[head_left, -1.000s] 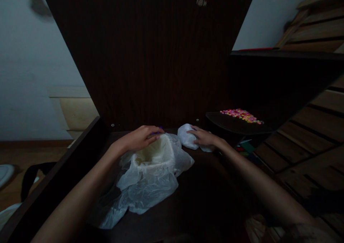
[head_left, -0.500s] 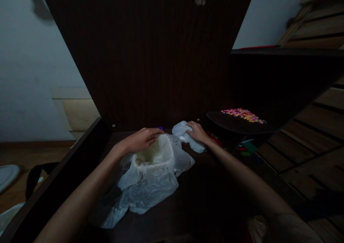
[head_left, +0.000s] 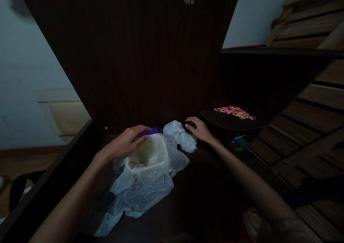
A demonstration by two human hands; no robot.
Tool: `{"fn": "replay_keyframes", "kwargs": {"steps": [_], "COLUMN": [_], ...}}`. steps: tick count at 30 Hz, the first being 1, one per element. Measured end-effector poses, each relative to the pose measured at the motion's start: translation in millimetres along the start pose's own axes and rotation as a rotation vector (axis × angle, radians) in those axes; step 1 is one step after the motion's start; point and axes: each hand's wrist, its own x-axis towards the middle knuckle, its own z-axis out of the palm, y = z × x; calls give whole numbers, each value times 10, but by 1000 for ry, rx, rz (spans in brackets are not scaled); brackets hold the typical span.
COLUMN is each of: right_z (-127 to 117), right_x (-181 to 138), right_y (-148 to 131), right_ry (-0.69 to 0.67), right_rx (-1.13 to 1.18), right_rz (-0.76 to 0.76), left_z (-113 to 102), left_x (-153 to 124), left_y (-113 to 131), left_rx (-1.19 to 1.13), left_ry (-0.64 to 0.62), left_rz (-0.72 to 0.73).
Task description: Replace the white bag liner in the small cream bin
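Observation:
A bin lined with a thin white plastic bag [head_left: 150,169] stands on the dark wooden surface, the bag's edges spilling over its rim. My left hand [head_left: 128,139] is at the bin's far left rim, fingers stretched out and apart; whether it touches the rim I cannot tell. Behind the bin lies a purple thing [head_left: 150,131], partly hidden by that hand. To the bin's right sits a bunched-up white plastic bag [head_left: 180,135]. Just beside it, my right hand [head_left: 199,129] hovers with spread fingers and holds nothing.
A tall dark wooden panel [head_left: 134,56] rises behind the surface. On a curved corner shelf [head_left: 215,120] at right lies a heap of small pink and yellow pieces [head_left: 235,112]. Small green and red items [head_left: 240,144] sit below it. A raised board [head_left: 48,178] edges the left side.
My right hand has let go of the bunched white bag and moved slightly off to its right. My left hand's fingers have lifted and spread. The view has shifted a little.

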Motion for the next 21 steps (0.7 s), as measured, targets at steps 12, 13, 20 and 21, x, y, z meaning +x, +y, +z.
{"fn": "replay_keyframes", "kwargs": {"steps": [12,13,20,21], "right_z": [456,496,677,687], "right_x": [-611,-596,-471,-459], "right_y": [-363,-359,-266,-258], "right_ry": [-350,-354,-338,-333], "right_rx": [-176,-206,-348,-354], "right_rz": [-193,-180,-86,-78], "left_z": [76,80,110,117], "left_x": [-418,-445,-597,-610], "left_y": [119,114,57,52], "left_rx": [-64,-71,-112,-118], "left_ry": [282,296,324,324], "left_rz": [14,3,-28,-28]}}
